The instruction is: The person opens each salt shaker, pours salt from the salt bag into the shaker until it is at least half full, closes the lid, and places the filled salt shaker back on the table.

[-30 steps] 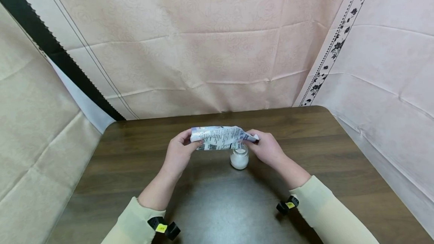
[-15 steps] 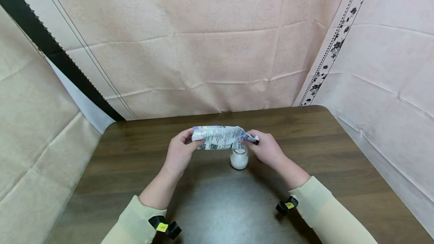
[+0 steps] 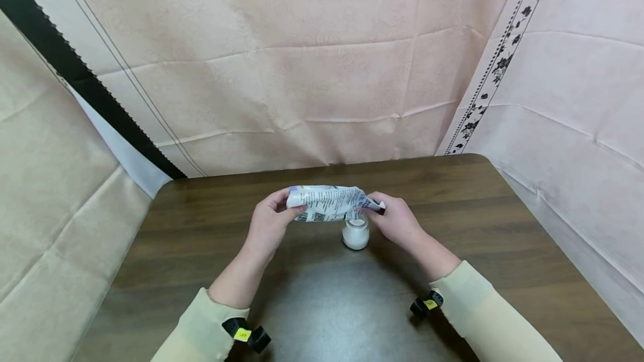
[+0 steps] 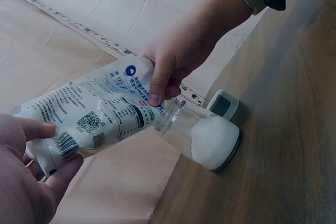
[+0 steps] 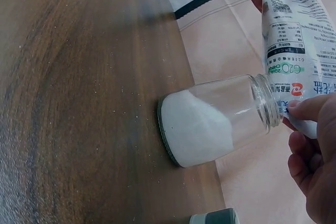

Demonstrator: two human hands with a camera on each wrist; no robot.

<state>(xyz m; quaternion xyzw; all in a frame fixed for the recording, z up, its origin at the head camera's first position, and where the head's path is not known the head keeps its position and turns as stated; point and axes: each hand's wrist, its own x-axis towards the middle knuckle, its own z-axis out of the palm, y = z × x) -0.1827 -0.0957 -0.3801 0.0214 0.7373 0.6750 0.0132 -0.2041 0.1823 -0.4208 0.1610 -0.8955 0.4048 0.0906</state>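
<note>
A white printed salt bag [image 3: 326,204] lies almost level above the table, its right end over the mouth of a glass jar [image 3: 355,237]. My left hand [image 3: 265,221] holds the bag's left end between thumb and fingers. At the other end, my right hand [image 3: 394,220] pinches the bag beside the jar's rim. White salt [image 5: 197,128] is heaped in the lower part of the jar, sloping to one side, as the right wrist view shows. The jar stands upright on the table. The bag's opening is hidden by the right fingers and folded film.
Behind the jar in the left wrist view is a small white and dark green object [image 4: 224,104], perhaps a lid. Scattered white grains dot the brown wooden table [image 5: 89,98] by the jar. Patterned cloth [image 3: 322,71] hangs beyond the table's far edge.
My left hand and its end of the bag have shifted slightly to the right. The right hand keeps its place, and the jar has stayed put.
</note>
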